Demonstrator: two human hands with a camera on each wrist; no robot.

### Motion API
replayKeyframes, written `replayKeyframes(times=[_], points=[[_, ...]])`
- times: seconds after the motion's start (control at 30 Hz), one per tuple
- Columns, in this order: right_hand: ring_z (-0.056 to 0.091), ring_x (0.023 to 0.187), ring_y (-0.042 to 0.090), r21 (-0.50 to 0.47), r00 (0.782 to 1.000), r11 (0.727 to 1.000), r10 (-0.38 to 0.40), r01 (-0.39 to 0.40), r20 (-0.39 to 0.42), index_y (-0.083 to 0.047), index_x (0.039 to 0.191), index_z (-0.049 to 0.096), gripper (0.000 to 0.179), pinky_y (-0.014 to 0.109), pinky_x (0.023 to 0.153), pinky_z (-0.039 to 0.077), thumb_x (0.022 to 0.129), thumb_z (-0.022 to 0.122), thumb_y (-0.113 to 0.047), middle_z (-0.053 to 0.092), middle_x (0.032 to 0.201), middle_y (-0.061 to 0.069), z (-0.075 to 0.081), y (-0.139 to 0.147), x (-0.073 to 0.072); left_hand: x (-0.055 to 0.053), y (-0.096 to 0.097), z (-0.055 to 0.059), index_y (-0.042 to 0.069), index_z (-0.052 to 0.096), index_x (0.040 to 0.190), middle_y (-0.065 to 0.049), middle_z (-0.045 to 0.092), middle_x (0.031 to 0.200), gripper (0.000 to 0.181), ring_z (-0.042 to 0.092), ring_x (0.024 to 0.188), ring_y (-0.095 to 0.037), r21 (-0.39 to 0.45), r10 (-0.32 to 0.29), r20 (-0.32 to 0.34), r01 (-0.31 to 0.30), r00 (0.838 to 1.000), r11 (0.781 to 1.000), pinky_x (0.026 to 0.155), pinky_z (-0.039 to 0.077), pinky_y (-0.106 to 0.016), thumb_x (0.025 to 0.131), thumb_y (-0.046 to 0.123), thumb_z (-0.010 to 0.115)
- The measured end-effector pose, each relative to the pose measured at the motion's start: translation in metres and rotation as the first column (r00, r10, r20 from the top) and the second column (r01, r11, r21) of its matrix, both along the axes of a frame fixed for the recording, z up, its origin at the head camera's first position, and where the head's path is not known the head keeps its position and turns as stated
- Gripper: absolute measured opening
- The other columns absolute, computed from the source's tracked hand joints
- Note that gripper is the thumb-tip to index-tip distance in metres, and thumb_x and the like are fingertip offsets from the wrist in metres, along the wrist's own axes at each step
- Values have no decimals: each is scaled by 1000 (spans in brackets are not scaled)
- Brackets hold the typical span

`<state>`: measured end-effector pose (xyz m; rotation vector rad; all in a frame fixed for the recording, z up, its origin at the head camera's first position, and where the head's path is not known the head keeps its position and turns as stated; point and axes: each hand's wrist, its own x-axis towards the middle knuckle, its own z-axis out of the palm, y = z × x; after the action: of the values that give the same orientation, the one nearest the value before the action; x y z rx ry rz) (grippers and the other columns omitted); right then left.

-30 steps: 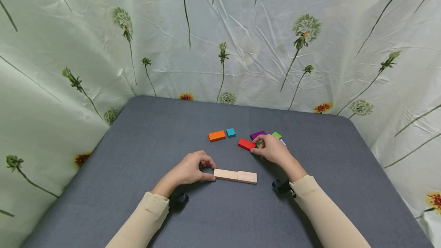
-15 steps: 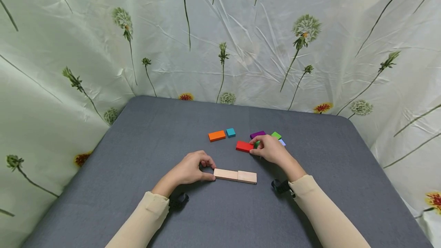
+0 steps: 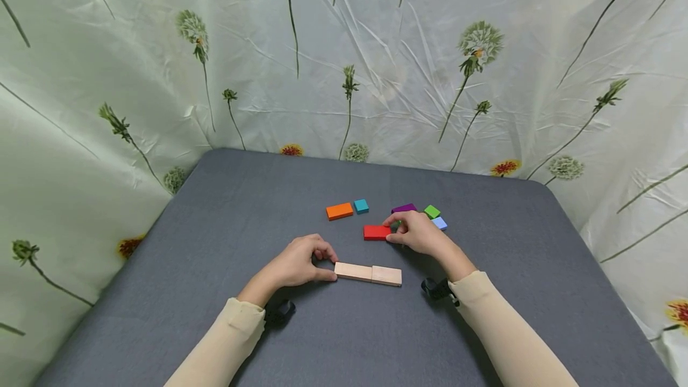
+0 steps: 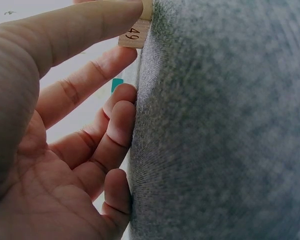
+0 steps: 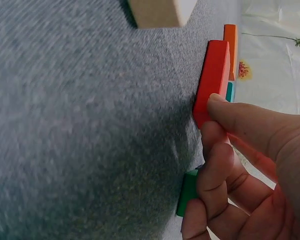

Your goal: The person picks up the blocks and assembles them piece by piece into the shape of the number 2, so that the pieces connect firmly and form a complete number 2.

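Two plain wooden blocks lie end to end in the head view, a left one and a right one. My left hand pinches the free end of the left one between thumb and forefinger. In the left wrist view that wooden block shows printed digits on its end. Farther back, my right hand pinches the right end of a red block, thumb on the near side. The right wrist view shows the red block lying low over the cloth, its far end free.
Behind the red block lie an orange block and a small teal block. Around the right hand are purple, light green and light blue blocks. A dark green block is partly hidden by the fingers.
My right hand has drawn the red block left and slightly nearer, turning it from slanted to nearly level across the view. The left hand and wooden blocks have stayed in place.
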<state>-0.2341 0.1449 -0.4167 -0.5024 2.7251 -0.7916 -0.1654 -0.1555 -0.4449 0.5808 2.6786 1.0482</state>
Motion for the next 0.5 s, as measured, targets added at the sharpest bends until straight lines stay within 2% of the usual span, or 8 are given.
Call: replayKeyframes(times=[0.5], points=[[49, 72, 14, -11, 998, 999, 53, -53, 15, -8, 125, 76, 28, 29, 66, 38, 97, 80, -13, 57, 78, 2, -1, -10, 1, 0, 0, 0, 26, 77, 94, 7, 64, 98, 24, 55, 91, -11, 12, -2, -18, 2, 1000, 1000, 85, 44, -32, 81, 26, 96]])
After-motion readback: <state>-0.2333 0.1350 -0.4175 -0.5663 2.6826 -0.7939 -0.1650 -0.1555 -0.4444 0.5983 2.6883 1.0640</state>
